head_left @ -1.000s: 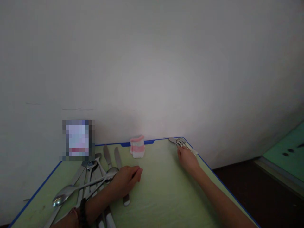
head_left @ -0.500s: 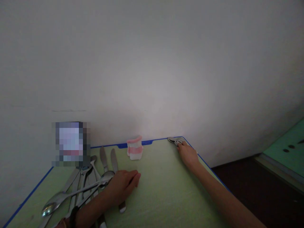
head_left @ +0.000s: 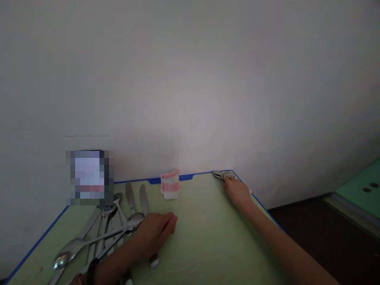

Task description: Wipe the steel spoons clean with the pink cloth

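Observation:
My left hand (head_left: 156, 231) lies flat on the green table (head_left: 208, 241), fingers stretched out together, on top of a table knife (head_left: 145, 204) and the handles of several spoons (head_left: 97, 237). It does not grip anything that I can see. My right hand (head_left: 237, 192) reaches to the far right corner, palm down. Its fingertips rest on a small bundle of cutlery (head_left: 220, 174) that lies at the table's blue edge. Most of that bundle is hidden under the hand.
A small pink and white striped object (head_left: 170, 185) stands at the back edge by the wall. More knives and spoons lie in a heap at the left. A blurred patch (head_left: 89, 176) sits at the back left. Dark floor drops off right of the table.
My right hand has slid a little further toward the corner and now covers the white handles of the cutlery. My left hand has stayed in place.

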A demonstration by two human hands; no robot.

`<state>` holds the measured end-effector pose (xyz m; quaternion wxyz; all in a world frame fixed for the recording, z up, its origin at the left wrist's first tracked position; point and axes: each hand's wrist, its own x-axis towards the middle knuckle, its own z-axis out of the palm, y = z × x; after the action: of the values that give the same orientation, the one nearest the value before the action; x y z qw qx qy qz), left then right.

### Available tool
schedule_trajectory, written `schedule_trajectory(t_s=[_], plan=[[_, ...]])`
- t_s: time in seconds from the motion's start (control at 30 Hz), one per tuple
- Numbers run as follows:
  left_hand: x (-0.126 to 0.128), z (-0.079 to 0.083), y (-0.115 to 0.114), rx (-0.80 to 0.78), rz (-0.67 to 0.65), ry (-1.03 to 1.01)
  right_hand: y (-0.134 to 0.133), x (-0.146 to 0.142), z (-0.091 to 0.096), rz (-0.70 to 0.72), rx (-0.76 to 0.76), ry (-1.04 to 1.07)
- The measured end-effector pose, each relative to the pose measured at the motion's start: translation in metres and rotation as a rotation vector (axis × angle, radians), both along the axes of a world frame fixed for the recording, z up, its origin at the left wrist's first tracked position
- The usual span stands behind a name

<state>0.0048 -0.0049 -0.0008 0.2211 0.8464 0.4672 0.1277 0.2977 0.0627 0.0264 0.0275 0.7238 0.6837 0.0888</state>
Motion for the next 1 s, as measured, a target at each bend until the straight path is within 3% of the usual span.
schedule_trajectory(t_s=[0.47, 0.83, 1.0], plan=[[-0.001, 0.0, 0.001, 0.047, -0.029, 0.024, -0.002, -0.01, 0.003, 0.008, 0.004, -0.073], [-0.001, 0.0, 0.0, 0.062, -0.03, 0.049, -0.004, -0.002, 0.004, -0.005, 0.007, -0.026], [0.0, 0.0, 0.0, 0.053, -0.018, 0.051, -0.016, -0.02, 0.009, 0.061, 0.062, 0.026]])
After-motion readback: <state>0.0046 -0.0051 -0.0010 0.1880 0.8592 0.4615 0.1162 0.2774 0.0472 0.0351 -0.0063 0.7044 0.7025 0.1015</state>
